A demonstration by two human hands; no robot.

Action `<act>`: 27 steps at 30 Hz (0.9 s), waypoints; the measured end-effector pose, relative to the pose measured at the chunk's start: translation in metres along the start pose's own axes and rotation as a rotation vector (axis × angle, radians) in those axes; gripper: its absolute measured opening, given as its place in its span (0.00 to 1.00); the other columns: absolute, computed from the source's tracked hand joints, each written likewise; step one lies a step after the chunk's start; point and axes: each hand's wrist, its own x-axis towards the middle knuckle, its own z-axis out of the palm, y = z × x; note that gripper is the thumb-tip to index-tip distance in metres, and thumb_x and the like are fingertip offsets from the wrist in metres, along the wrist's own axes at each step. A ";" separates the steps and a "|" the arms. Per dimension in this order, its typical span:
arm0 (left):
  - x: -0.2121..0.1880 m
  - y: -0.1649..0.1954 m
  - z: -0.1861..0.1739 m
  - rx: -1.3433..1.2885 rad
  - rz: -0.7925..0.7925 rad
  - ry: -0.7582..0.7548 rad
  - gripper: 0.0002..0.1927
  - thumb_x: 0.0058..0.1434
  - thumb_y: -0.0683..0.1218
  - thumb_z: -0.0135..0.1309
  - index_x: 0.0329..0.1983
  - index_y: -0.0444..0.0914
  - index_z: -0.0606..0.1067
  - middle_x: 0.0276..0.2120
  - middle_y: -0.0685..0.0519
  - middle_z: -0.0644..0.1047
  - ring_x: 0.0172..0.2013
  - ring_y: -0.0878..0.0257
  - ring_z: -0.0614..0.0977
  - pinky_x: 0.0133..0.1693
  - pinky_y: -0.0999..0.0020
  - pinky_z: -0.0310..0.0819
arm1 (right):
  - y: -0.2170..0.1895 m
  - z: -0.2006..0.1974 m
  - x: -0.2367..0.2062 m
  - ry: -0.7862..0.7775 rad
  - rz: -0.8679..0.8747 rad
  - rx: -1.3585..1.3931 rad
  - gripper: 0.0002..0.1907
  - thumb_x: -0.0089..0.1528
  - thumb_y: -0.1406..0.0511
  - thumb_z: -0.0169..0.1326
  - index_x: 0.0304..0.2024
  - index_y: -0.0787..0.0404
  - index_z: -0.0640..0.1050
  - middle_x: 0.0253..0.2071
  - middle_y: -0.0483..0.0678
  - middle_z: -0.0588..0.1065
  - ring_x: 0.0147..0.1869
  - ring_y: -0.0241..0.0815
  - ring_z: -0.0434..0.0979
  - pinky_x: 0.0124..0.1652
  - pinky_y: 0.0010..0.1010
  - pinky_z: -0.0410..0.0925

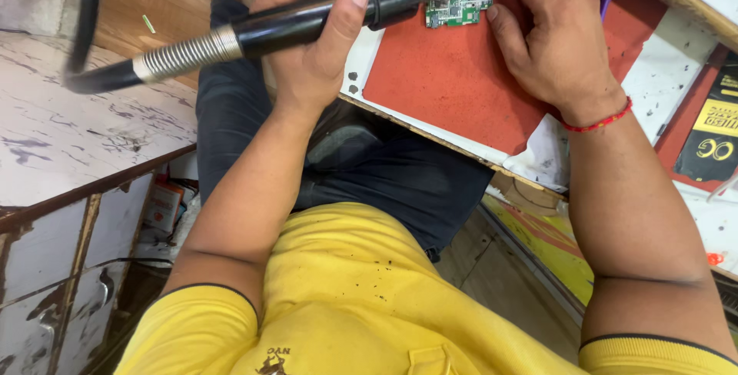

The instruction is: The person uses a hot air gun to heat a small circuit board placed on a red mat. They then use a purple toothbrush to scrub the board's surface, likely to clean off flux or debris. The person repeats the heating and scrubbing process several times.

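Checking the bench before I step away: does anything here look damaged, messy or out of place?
Mostly wear. The white bench top beside the red mat has dark specks, and its front edge looks chipped. The left hand holds the black hot-air handpiece over the green circuit board; the right hand steadies the board.

A: My left hand (311, 33) is closed in a fist-like wrap, thumb laid along the top, wrist straight, forearm bare.

B: And the right?

A: My right hand (550, 37) lies palm down, fingers curled forward, forearm angled inward.
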 end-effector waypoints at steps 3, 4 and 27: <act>-0.001 0.000 0.002 0.026 0.022 0.000 0.11 0.73 0.47 0.63 0.44 0.34 0.76 0.43 0.47 0.84 0.44 0.64 0.86 0.51 0.71 0.81 | 0.001 0.000 0.000 -0.004 -0.005 -0.010 0.17 0.67 0.77 0.59 0.58 0.69 0.75 0.55 0.60 0.69 0.59 0.59 0.72 0.57 0.42 0.68; -0.001 0.000 0.002 0.034 0.017 0.018 0.12 0.73 0.48 0.63 0.44 0.34 0.76 0.43 0.47 0.84 0.43 0.64 0.86 0.50 0.71 0.81 | 0.001 0.000 0.000 -0.008 -0.002 -0.004 0.17 0.67 0.76 0.59 0.58 0.69 0.75 0.55 0.60 0.69 0.59 0.59 0.72 0.57 0.42 0.68; 0.000 -0.005 0.002 0.067 0.022 0.048 0.12 0.72 0.47 0.63 0.43 0.34 0.76 0.42 0.48 0.84 0.42 0.63 0.85 0.50 0.70 0.80 | 0.003 0.001 -0.002 -0.012 0.031 -0.008 0.17 0.67 0.76 0.59 0.58 0.68 0.76 0.54 0.60 0.70 0.58 0.59 0.72 0.57 0.44 0.68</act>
